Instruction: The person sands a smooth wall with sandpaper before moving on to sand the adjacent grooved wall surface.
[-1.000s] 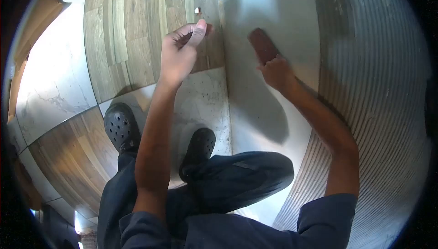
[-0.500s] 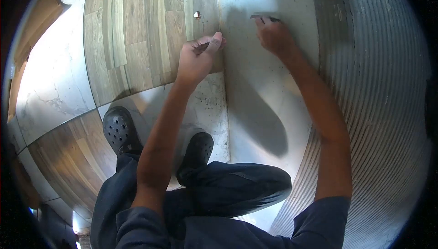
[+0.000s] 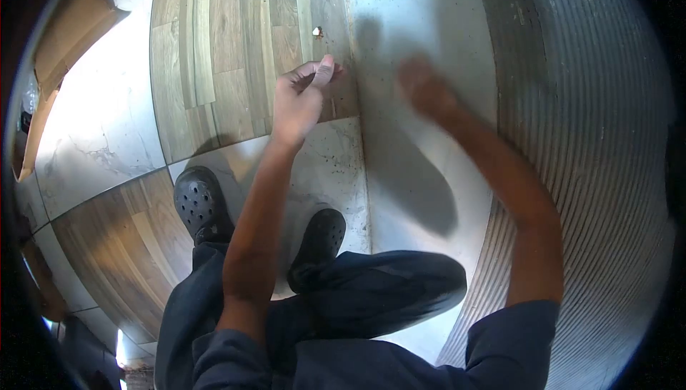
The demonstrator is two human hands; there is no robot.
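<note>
Over the wood-look tile (image 3: 229, 54), my left hand (image 3: 301, 100) is closed, its thumb pressed against curled fingers; whatever lies in that pinch is too small to make out. My right hand (image 3: 427, 93) is in front of the smooth pale strip (image 3: 464, 147), to the right of the floor joint. Motion smears its fingers, and no tool can be made out in it now. A small white bit (image 3: 317, 32) lies on the wood-look tile just beyond my left hand.
A ridged grey surface (image 3: 600, 175) runs along the right. White marbled tiles (image 3: 100, 132) adjoin the wood-look ones. Cardboard (image 3: 75, 29) stands at the upper left. My dark clogs (image 3: 199, 200) rest on the floor below my hands.
My right hand has moved a little nearer to me and blurred; the thin dark flat tool seen in it earlier no longer shows. My left hand stays pinched, and the view has shifted slightly.
</note>
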